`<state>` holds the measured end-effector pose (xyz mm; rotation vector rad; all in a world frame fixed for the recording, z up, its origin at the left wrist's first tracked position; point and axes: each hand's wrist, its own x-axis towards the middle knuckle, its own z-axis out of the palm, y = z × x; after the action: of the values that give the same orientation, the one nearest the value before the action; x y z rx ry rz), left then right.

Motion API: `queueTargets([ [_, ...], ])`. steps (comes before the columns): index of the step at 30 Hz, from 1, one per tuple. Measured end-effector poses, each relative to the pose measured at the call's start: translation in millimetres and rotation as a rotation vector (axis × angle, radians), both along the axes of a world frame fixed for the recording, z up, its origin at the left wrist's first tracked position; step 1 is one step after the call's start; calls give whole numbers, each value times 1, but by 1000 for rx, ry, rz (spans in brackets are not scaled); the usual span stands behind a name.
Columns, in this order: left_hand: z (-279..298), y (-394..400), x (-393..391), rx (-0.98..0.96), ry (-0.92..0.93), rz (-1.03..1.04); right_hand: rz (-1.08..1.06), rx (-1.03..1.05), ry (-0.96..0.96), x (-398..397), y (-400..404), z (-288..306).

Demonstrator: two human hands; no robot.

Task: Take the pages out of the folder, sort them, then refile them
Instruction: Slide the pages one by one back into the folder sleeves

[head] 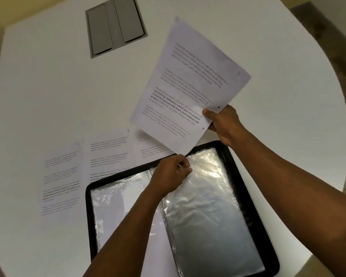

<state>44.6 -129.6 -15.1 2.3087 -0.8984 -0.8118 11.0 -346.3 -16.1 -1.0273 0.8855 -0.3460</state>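
Note:
A black folder (256, 206) lies open on the white table, its clear plastic sleeves (204, 206) shining. My right hand (224, 124) pinches the lower edge of a printed page (190, 84) and holds it tilted in the air above the folder's top edge. My left hand (171, 174) rests on the folder with its fingers pinching the top edge of the right-hand sleeve, just below the page's bottom corner. Three printed pages lie flat on the table beyond the folder: one at the left (61, 176), one in the middle (108, 152), one (148, 146) partly hidden by the lifted page.
A grey recessed panel (116, 27) with two flaps is set into the table (48, 86) at the far side. The table's curved edge (328, 96) runs down the right, with patterned floor beyond it.

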Motion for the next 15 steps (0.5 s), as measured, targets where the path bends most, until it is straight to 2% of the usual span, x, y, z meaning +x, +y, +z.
queueTargets([
  [4,-8,3,6,30,-74,-52,184,-153,76,-3,-7,1],
  [8,-14,6,12,153,-88,-111,323,-252,149,-5,-25,-1],
  [15,-22,15,29,237,-98,-145,444,-189,207,4,-49,-5],
])
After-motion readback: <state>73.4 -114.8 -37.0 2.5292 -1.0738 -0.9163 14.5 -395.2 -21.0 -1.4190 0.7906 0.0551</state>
